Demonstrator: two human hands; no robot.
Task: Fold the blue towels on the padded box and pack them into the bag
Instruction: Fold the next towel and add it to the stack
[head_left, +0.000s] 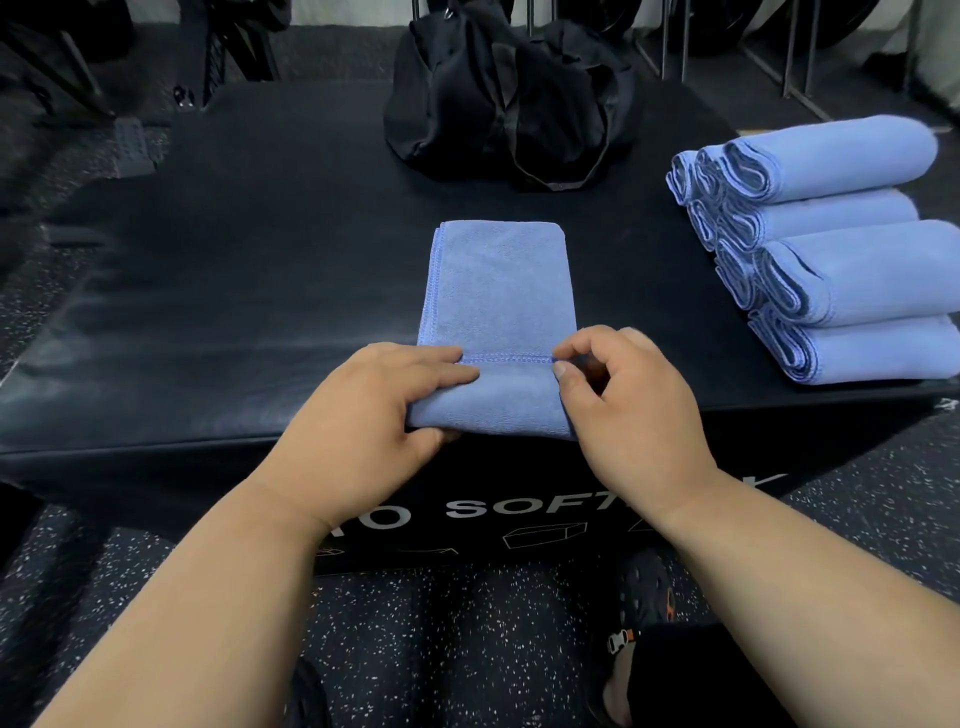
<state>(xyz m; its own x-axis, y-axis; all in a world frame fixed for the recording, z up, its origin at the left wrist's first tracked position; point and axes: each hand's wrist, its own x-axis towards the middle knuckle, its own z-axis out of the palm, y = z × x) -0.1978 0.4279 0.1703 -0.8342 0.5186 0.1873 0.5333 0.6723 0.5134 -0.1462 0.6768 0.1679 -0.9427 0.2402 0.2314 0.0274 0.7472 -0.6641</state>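
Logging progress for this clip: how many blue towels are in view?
About 6: one under both hands at the box's near edge, and roughly five folded at its right edge; overlaps there may hide more. None visible in the bag.

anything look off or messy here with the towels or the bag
Nothing stands out. The towel lies flat and straight on the box, its near end turned over under the left hand and right hand. The folded stack at right is tidy. The bag sits slumped behind.
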